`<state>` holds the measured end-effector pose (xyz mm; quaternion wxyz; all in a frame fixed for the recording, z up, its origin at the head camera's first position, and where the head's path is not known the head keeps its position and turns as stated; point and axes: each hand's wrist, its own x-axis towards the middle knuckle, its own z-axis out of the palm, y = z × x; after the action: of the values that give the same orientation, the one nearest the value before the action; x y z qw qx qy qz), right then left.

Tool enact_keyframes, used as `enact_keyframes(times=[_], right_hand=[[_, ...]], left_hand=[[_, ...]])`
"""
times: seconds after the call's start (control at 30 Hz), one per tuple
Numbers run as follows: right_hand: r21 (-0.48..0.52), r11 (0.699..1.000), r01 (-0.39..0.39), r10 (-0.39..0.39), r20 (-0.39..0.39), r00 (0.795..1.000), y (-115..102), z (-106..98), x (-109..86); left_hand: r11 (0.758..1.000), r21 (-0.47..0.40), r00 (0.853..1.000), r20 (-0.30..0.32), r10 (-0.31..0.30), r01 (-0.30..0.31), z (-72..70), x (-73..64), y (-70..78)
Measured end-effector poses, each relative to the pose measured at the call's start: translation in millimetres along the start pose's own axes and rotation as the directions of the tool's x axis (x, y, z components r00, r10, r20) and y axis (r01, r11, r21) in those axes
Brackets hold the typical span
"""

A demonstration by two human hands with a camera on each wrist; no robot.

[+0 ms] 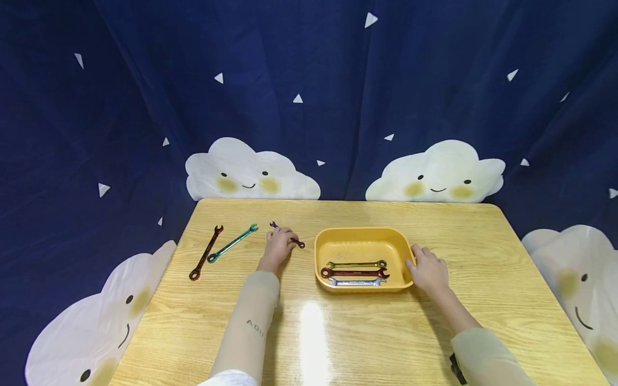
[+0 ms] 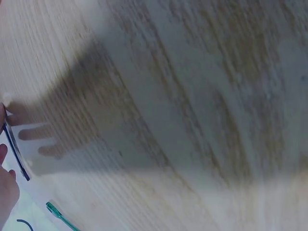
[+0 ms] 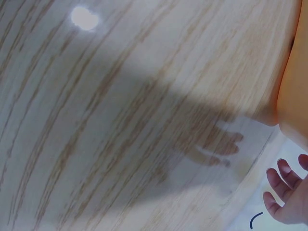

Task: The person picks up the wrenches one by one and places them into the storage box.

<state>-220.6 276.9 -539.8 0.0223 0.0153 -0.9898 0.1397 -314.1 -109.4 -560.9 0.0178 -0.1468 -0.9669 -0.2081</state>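
My left hand [image 1: 278, 246] pinches a small purple combination wrench [image 1: 298, 243] left of a yellow plastic basin [image 1: 359, 232]. In the left wrist view, part of that hand [image 2: 6, 192] shows at the left edge with the dark wrench [image 2: 17, 153] by its fingers. My right hand [image 1: 429, 269] holds the basin's right rim, thumb at the edge. Its fingers [image 3: 279, 185] appear loosely bent beside the orange-looking basin wall [image 3: 296, 91] in the right wrist view. Inside the basin lie a gold wrench [image 1: 357, 264], a red wrench [image 1: 356, 273] and a silver wrench [image 1: 357, 282].
Left of my left hand, a teal wrench [image 1: 233, 243] and a dark red wrench [image 1: 206, 253] lie slanted on the wooden table [image 1: 367, 338]. A dark blue curtain [image 1: 333, 69] with cloud prints hangs behind the table and along its sides.
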Motion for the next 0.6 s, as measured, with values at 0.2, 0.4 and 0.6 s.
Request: enact_keyframes(times=[0.2,0.4,0.6], right_hand=[[0.001,1.0,0.0,0.0,-0.003,1.0,-0.2,-0.5,-0.4],[0.004,1.0,0.001,-0.001,0.001,1.0,-0.1,0.0,-0.1],[0.0,1.0,0.009,-0.009,0.001,1.0,3.3,2.5,0.0]], left_hand=[[1.0,0.008,0.999,0.039,-0.013,0.013,-3.5,2.8,3.4],[0.999,0.013,0.997,0.069,-0.03,0.029,-4.2,6.6,4.6],[0.998,0.043,0.995,0.094,-0.041,0.037,-3.0,9.3,4.2]])
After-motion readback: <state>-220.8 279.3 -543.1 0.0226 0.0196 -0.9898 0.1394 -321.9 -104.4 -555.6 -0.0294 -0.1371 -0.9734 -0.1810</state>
